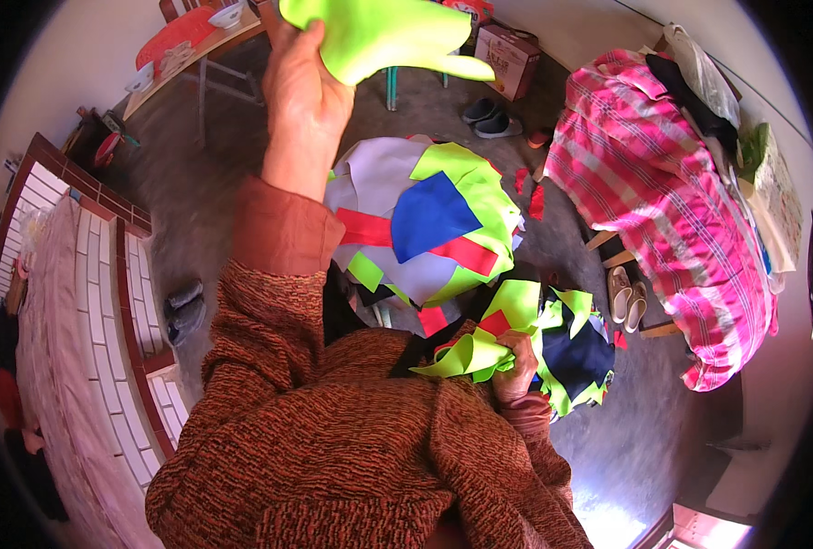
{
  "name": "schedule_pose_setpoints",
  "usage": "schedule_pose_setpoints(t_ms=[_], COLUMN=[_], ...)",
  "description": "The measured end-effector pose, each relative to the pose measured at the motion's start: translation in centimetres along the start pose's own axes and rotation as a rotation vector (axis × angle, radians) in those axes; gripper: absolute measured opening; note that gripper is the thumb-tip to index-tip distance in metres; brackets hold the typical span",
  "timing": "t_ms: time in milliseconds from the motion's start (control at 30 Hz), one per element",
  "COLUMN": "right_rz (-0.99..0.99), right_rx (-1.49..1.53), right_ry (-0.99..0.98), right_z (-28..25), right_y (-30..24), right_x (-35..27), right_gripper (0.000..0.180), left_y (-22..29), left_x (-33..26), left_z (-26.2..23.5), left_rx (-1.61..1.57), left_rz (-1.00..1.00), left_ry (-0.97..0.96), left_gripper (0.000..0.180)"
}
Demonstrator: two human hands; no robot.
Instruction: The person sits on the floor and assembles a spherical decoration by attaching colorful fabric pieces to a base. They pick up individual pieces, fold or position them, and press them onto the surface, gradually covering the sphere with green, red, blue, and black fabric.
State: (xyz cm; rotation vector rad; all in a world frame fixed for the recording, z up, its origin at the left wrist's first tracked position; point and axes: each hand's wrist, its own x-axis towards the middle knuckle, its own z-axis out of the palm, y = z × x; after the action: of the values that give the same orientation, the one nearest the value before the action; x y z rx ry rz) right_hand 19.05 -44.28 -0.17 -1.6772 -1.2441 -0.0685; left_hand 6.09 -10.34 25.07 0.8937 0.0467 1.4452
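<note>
Left hand (304, 82), upper centre of the frame, was pinched shut, thumb on top, on a lime cloth piece (388, 41). Right hand (516, 368), lower centre, was curled tightly round bunched lime scraps (466, 355). Just beside it sat a smaller mixed cloth heap (576, 352); mid-frame, a large round heap (429, 220); far right, pink plaid cloth (640, 192).

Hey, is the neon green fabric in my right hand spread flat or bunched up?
Bunched up: the neon green fabric shows overlapping, curled folds at your right hand.
</note>
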Motion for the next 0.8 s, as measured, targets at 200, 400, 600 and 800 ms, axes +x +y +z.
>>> schedule_pose_setpoints(t_ms=[200, 400, 600, 800], right_rz=[-0.049, -0.023, -0.035, -0.041], right_rx=[-0.028, -0.051, -0.066, -0.049], right_ry=[-0.03, -0.052, -0.061, -0.064], right_z=[0.4, 0.1, 0.5, 0.4], right_y=[0.4, 0.0, 0.1, 0.0], right_x=[0.2, 0.0, 0.3, 0.4], right_gripper=[0.028, 0.029, 0.028, 0.027], left_y=[-9.5, -11.9, -10.3, -9.3], left_x=[-7.1, -11.8, -12.8, -11.7], left_z=[-14.4, -18.3, -15.3, -13.7], left_rx=[0.0, -0.068, 0.214, 0.469], left_rz=[-0.577, -0.674, -0.722, -0.646], left_ry=[0.398, 0.471, 0.229, 0.015], left_gripper=[0.029, 0.028, 0.028, 0.026])
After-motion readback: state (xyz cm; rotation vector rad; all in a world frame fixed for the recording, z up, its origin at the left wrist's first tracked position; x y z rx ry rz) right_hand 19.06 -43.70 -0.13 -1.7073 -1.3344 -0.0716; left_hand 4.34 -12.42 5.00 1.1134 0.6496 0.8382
